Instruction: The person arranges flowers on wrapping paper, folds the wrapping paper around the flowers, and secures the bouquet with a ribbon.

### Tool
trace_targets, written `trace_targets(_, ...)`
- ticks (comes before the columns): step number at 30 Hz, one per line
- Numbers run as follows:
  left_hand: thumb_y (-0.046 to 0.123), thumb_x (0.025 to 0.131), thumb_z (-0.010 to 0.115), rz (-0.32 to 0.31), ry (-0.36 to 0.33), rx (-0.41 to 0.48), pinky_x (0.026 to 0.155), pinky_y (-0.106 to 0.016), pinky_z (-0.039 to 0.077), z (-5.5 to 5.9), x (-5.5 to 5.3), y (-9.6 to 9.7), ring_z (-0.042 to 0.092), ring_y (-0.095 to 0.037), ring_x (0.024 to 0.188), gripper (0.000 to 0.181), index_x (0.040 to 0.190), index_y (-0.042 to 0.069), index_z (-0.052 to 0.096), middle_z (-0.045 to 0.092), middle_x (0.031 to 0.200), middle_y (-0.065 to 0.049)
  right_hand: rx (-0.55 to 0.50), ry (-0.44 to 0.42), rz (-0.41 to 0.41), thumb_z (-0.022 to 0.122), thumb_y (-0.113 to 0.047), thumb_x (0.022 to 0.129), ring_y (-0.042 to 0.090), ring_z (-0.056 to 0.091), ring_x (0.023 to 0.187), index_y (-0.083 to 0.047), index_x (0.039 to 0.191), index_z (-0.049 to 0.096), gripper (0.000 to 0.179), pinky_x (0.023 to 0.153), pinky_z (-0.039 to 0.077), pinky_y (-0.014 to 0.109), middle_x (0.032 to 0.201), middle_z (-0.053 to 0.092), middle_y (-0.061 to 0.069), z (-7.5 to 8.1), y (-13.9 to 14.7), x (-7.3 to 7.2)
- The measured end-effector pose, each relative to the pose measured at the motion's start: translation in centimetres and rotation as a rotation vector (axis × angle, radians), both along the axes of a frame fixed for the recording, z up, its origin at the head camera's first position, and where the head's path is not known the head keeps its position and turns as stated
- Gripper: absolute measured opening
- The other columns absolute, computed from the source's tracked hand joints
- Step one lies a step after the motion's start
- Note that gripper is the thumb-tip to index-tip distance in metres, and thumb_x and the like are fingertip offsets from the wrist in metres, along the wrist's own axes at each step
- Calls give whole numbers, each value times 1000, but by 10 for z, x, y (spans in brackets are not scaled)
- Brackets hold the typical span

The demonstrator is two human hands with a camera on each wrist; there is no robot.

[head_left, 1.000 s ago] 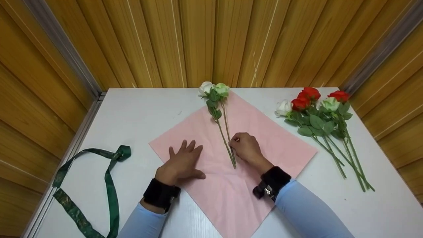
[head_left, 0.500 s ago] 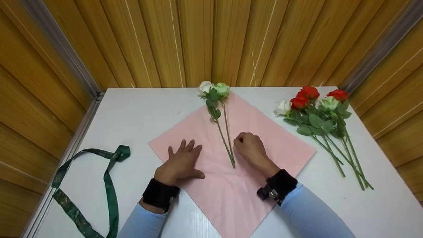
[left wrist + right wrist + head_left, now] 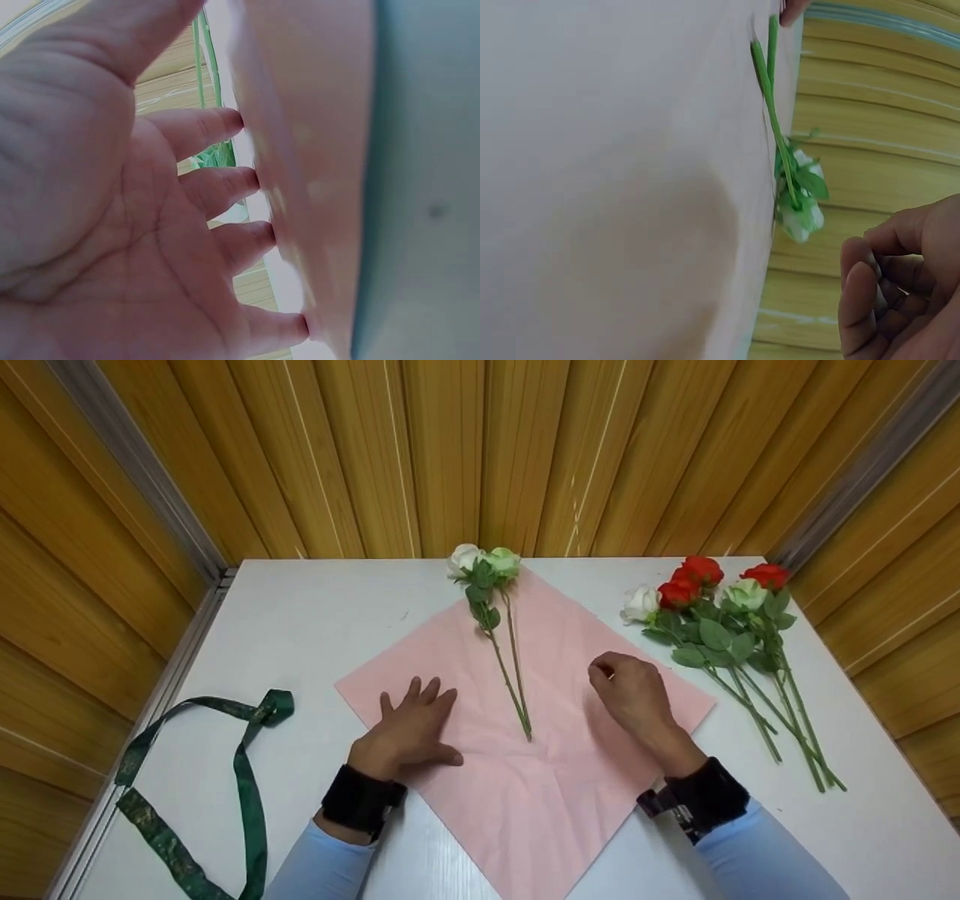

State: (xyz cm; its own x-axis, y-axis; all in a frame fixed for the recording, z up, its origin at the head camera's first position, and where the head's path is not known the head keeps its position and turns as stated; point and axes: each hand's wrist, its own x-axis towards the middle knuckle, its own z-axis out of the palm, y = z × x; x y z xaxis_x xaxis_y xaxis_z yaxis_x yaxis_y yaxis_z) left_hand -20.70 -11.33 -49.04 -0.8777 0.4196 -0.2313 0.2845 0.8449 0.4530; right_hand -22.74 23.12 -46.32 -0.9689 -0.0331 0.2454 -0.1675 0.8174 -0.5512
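On a pink sheet of wrapping paper [image 3: 465, 802] lie a white rose [image 3: 466, 559] and a pale green rose [image 3: 503, 562], their stems crossing near the lower ends. My left hand [image 3: 409, 735] rests on the paper's left side with fingers spread; in the left wrist view its fingertips [image 3: 259, 232] touch the sheet. Above the paper's right side is my right hand [image 3: 634, 694], apart from the stems. Its loosely curled fingers [image 3: 859, 300] hold nothing in the right wrist view.
At the right lie red roses [image 3: 701, 571], another white rose [image 3: 641, 604] and another green rose [image 3: 747, 594]. A dark green ribbon [image 3: 251, 795] loops over the left of the white table [image 3: 315, 622]. Wood-patterned panels [image 3: 450, 457] stand behind.
My right hand has let go of the stem and moved right, away from the two roses. The left hand stays in place on the paper.
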Motion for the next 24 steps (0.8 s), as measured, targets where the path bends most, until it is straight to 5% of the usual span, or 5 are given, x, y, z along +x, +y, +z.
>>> trace_targets(8, 48, 82, 89, 10, -16, 7, 118, -82, 3, 0, 0, 0, 8, -45, 163, 105, 166, 15, 36, 21, 175, -18, 92, 32, -66, 60, -11, 102, 33, 71, 75, 1, 101, 77, 21, 65, 53, 47, 91, 77, 18, 4, 47, 6)
trace_targets(16, 48, 81, 90, 18, -14, -8, 118, -82, 4, -1, 0, 1, 9, -44, 163, 106, 166, 15, 36, 22, 174, -18, 295, 149, -109, 59, -1, 97, 29, 55, 51, -4, 70, 57, 28, 45, 38, 41, 58, 55, 11, -17, 100, 2)
trace_targets(24, 49, 82, 89, 22, -6, -16, 118, -82, 5, 0, 0, 2, 9, -43, 163, 105, 166, 15, 36, 23, 174, -17, 315, -80, -193, 48, 5, 92, 38, 58, 54, 1, 63, 56, 30, 43, 40, 44, 62, 58, 24, -19, 145, 3)
